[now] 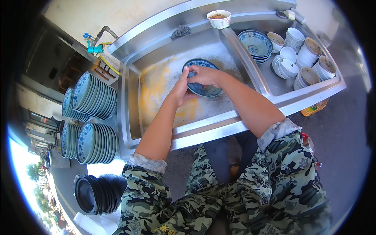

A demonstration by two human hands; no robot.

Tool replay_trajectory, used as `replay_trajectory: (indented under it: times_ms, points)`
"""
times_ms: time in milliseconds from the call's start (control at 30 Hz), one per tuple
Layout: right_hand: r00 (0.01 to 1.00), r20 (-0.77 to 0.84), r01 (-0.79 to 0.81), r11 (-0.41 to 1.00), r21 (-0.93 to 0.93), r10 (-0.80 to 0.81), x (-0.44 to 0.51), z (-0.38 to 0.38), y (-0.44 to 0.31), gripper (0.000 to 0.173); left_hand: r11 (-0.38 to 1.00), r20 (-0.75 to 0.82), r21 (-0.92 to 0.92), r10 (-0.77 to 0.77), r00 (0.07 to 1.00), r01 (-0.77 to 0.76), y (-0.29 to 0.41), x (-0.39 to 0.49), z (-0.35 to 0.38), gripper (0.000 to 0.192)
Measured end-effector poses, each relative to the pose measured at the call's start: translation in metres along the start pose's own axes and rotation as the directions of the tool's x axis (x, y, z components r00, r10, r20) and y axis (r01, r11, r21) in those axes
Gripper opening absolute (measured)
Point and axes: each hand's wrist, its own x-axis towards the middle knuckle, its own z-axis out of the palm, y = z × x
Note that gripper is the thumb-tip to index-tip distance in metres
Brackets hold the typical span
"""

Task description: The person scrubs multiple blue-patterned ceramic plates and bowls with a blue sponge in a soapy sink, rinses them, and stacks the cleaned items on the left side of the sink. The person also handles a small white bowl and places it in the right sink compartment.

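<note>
A blue-and-white patterned bowl [210,92] is tilted over the foamy water in the large basin of the stainless steel sink [205,123]. My left hand [181,88] grips its left rim, thumb up and fingers low on the outer side. Inside the bowl, my right hand [205,76] presses a bluish-grey scrubbing cloth [195,84] against the surface. The fingers of both hands nearly touch near the upper left rim, and they hide part of the bowl's inside. White foam [164,88] with orange, oily streaks covers much of the basin.
Stacked patterned bowls [260,44] and several white bowls [289,67] fill the right basin. A paper tub of food scraps [218,19] sits on the divider's back end. Tall bowl stacks [98,144] stand left; black bowls [88,194] lie below. Steel wool [180,31] rests behind.
</note>
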Motion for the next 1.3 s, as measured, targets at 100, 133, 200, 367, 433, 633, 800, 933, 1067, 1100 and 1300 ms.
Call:
replay_trajectory:
  times_ms: [100,133,200,367,433,633,800,933,1067,1100,1300]
  points:
    - [0.980,0.147,-0.078,0.944,-0.321,0.131,0.004,-0.012,0.009,0.061,0.977,-0.232,0.187,0.150,0.961,-0.108,-0.002,0.003,0.004,0.071]
    - [0.989,0.089,-0.049,0.827,-0.560,0.119,0.001,-0.015,0.014,0.060,0.951,-0.322,0.281,0.218,0.921,-0.127,0.003,-0.001,0.012,0.070]
    - [0.992,-0.053,-0.114,0.611,-0.783,0.116,0.010,-0.028,0.025,0.057,0.945,-0.247,0.295,0.220,0.944,-0.143,0.011,-0.013,0.027,0.071]
    - [0.902,-0.421,-0.203,0.767,-0.609,-0.096,0.015,-0.029,0.026,0.054,0.986,-0.038,0.166,-0.008,0.999,0.014,0.015,-0.013,0.025,0.077]
    - [0.878,-0.438,0.001,0.917,-0.399,-0.192,0.016,-0.019,0.022,0.052,0.990,-0.006,0.134,-0.032,0.999,0.033,0.014,-0.016,0.027,0.078]
    - [0.995,0.096,-0.015,0.998,0.059,0.010,-0.005,-0.010,-0.001,0.060,0.997,-0.100,0.070,0.052,0.994,-0.045,0.004,-0.003,0.013,0.067]
    - [0.998,0.033,-0.010,0.670,-0.742,0.051,0.009,-0.026,0.029,0.055,0.934,-0.320,0.341,0.222,0.921,-0.107,0.007,-0.003,0.024,0.064]
    - [0.955,-0.297,-0.220,0.656,-0.722,-0.006,0.019,-0.035,0.037,0.061,0.952,-0.114,0.304,0.078,0.990,-0.040,0.010,-0.011,0.028,0.072]
    - [0.918,-0.395,-0.094,0.939,-0.331,-0.047,0.021,-0.026,0.029,0.061,0.978,0.003,0.205,-0.042,0.999,0.040,0.006,-0.004,0.022,0.076]
    - [0.925,-0.379,-0.031,0.990,-0.136,-0.023,0.020,-0.019,0.024,0.060,0.984,0.013,0.168,-0.053,0.999,0.050,0.004,-0.004,0.019,0.077]
    - [0.971,0.230,-0.104,0.978,0.181,0.061,-0.001,-0.012,0.005,0.053,0.999,-0.173,0.038,0.038,0.984,-0.032,-0.001,0.008,0.001,0.071]
